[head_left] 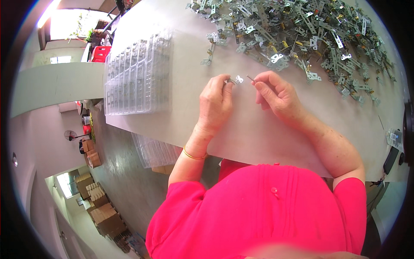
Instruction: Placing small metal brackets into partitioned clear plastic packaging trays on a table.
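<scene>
Over the table, my left hand [215, 100] pinches a small metal bracket [239, 79] with holes in its flat silver end; the rest of it is hidden by my fingers. Just to the right, my right hand [278, 95] is closed on a thin metal pin [250, 78], its tip pointing at the bracket. A narrow gap separates the two parts. Beyond my hands spreads a large pile of metal brackets [302, 30], many with brass-coloured bits.
Clear plastic trays [137, 75] with rows of compartments stand stacked on the table [185, 125] at the left. More clear trays [153, 149] sit below the table edge. A black object [390, 160] lies at the right edge. Cardboard boxes [105, 216] stand beyond the floor.
</scene>
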Demonstrator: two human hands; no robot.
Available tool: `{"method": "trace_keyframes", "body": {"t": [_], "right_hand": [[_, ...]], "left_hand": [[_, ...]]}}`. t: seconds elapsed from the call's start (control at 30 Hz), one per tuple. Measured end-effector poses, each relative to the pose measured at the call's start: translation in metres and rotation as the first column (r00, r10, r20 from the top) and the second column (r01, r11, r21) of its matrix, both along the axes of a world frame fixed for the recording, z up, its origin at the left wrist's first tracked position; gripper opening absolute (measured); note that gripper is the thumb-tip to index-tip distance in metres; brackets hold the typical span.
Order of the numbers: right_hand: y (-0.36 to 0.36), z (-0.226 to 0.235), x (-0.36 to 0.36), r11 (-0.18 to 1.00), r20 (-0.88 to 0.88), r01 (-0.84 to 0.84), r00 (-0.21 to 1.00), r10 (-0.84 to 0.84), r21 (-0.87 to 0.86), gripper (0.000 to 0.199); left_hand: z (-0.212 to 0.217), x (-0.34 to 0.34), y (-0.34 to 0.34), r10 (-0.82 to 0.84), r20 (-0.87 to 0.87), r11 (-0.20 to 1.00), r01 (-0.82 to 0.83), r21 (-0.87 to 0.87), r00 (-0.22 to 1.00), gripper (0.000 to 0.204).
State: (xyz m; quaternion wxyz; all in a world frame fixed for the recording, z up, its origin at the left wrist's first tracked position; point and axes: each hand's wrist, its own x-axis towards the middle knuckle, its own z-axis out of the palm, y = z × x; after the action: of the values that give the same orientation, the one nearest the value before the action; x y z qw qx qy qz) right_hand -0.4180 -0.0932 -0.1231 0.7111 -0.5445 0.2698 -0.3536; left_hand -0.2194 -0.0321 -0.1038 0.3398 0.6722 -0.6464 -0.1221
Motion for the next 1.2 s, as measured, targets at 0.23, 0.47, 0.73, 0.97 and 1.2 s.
{"method": "trace_keyframes", "body": {"t": [0.23,0.47,0.73,0.97,1.2], "right_hand": [[0.000,0.000,-0.002,0.998,-0.015,0.055,0.998,-0.056,-0.005,0.012],[-0.001,0.006,-0.002,0.991,-0.083,0.133,0.988,-0.133,-0.001,0.013],[0.001,0.005,0.004,0.988,-0.163,0.133,0.976,-0.145,-0.078,0.013],[0.004,0.008,0.007,0.981,-0.220,0.151,0.960,-0.174,-0.120,0.017],[0.005,0.007,0.007,0.983,-0.200,0.145,0.966,-0.165,-0.111,0.022]], "left_hand": [[0.024,-0.004,-0.024,0.199,-0.836,0.935,0.156,0.318,0.511,0.020],[0.011,-0.008,-0.033,0.157,-0.869,0.927,0.235,0.294,0.469,0.019],[0.006,-0.002,-0.029,0.155,-0.859,0.936,0.205,0.285,0.488,0.018],[0.003,0.000,-0.028,0.116,-0.801,0.948,0.175,0.265,0.587,0.017],[-0.008,-0.003,-0.025,-0.101,-0.608,0.975,0.201,0.099,0.788,0.012]]}}
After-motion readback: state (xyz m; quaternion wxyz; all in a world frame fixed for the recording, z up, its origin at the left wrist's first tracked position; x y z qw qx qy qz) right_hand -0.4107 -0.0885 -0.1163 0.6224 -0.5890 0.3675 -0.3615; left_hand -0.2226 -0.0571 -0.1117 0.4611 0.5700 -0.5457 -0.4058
